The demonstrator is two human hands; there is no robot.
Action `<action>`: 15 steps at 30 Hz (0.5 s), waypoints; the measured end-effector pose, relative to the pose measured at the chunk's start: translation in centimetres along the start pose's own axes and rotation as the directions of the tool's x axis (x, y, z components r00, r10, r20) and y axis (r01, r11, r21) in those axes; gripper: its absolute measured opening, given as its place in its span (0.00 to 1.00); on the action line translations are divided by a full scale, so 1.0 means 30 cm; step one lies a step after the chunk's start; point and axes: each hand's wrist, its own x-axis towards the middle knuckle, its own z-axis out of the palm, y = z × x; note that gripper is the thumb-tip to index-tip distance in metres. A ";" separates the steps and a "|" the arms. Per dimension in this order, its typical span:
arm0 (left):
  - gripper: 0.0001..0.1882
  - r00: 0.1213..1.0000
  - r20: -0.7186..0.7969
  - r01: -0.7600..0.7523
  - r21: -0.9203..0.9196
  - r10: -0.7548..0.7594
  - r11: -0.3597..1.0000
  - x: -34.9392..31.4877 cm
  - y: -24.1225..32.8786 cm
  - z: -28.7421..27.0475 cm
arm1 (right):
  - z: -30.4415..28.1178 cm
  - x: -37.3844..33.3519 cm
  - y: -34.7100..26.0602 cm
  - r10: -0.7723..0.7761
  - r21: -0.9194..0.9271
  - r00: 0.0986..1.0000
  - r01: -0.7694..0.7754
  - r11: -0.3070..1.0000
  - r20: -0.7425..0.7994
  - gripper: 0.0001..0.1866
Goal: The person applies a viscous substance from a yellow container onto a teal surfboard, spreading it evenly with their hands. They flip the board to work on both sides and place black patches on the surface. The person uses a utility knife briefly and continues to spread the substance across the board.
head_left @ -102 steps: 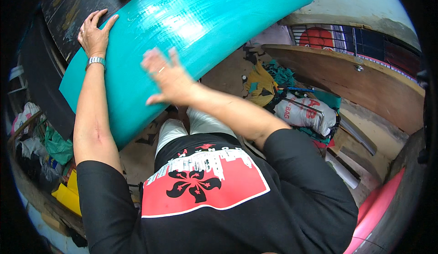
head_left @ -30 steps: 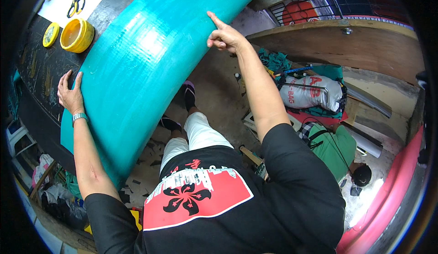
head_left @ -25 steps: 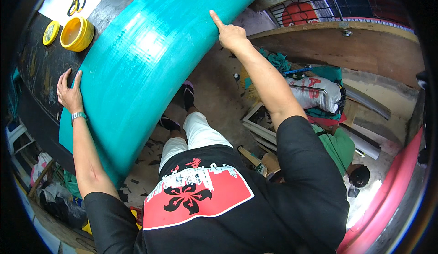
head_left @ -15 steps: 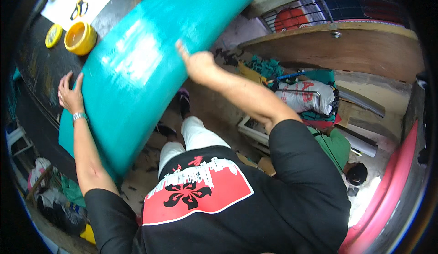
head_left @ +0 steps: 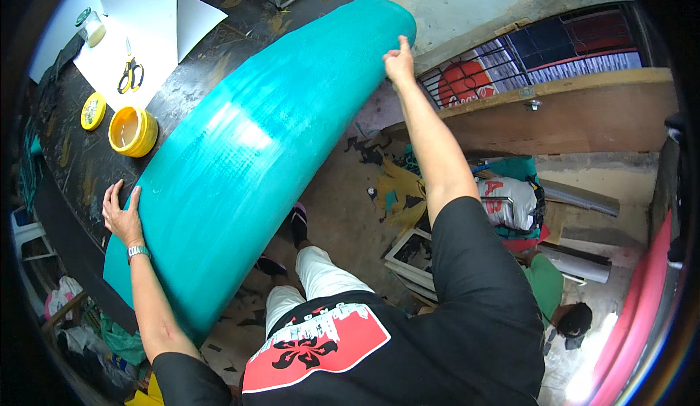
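Teal sheet (head_left: 255,158): left hand (head_left: 122,218) splayed at its edge, right hand (head_left: 399,63) pointing, grip unclear; sliding could topple the yellow jar (head_left: 148,138).

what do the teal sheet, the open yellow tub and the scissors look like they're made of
Teal sheet: perhaps rubber, foam or vinyl; it bends in a smooth curve and has a streaky gloss.
Yellow tub: likely plastic, judging by its even colour and moulded-looking rim.
Scissors: probably steel blades, thin and greyish, with yellow-and-black handles that look plastic.
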 end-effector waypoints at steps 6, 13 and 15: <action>0.27 1.000 0.014 -0.014 0.021 0.014 1.000 0.000 -0.041 0.013 | -0.044 0.409 0.040 -0.057 -0.237 0.998 0.052 0.970 -0.015 0.47; 0.27 1.000 0.020 -0.023 -0.002 0.023 1.000 -0.001 -0.095 0.015 | -0.047 0.703 0.096 0.002 -0.180 0.994 0.017 0.984 0.110 0.51; 0.27 0.996 -0.010 -0.091 -0.080 0.090 0.993 0.002 -0.104 0.014 | -0.044 0.753 0.118 0.052 -0.125 0.989 -0.034 0.992 0.139 0.50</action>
